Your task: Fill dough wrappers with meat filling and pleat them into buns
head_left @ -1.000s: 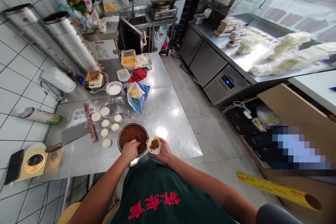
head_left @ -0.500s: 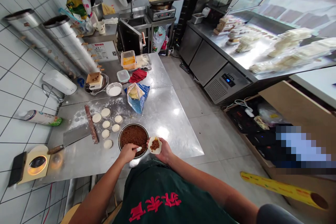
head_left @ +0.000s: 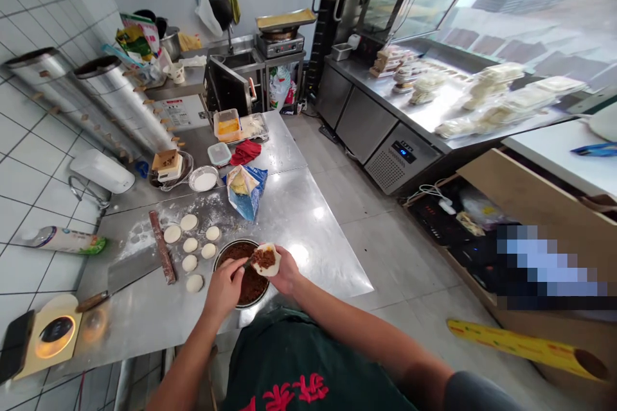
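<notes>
My right hand cups a round dough wrapper heaped with brown filling, held over the metal bowl of brown filling at the table's near edge. My left hand is closed round a small utensil whose tip touches the filling on the wrapper. Several flat dough discs lie on the floured steel table just left of the bowl. A wooden rolling pin and a cleaver lie beyond them.
A blue-and-white bag, a small flour dish, a red cloth and plastic tubs sit farther back on the table. A lit round device rests at the near left. Steel counters with wrapped food line the right.
My right hand has carried the filled wrapper leftward over the bowl. My left hand has lifted from the bowl and brought the utensil up to the wrapper. The camera tilted slightly.
</notes>
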A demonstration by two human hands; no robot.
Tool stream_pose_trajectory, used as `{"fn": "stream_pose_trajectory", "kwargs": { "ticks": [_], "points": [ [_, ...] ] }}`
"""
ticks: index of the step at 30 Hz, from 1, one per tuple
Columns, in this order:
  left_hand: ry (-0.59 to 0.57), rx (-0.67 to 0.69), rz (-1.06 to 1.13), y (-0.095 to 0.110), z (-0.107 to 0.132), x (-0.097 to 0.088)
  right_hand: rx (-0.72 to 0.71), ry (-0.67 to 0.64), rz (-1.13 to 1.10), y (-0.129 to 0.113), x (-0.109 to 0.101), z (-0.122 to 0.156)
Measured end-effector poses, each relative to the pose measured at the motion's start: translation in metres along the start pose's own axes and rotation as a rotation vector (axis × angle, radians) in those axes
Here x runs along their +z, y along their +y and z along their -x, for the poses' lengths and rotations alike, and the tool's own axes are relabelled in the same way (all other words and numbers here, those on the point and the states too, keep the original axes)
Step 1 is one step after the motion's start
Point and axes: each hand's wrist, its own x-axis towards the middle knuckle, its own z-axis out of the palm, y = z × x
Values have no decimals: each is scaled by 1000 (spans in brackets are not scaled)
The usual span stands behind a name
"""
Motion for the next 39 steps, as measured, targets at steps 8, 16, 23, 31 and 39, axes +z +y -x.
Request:
{"fn": "stream_pose_trajectory", "kwargs": {
  "ticks": [8, 16, 23, 31, 39],
  "points": [
    [300, 324, -419, 35, 26, 11, -75, -106, -73, -4, 44, 12],
    [172, 265, -360, 48, 30, 10, -86, -63, -94, -1, 43, 19],
    [174, 119, -204, 55, 32, 14, -99, -50, -99, -8, 41, 22],
    [61, 228, -284, 48, 32, 18, -65, -49, -48, -13, 36, 23],
    [-126, -189, -617, -2, 6, -29, 42, -32, 41, -30, -3, 28]
  ]
}}
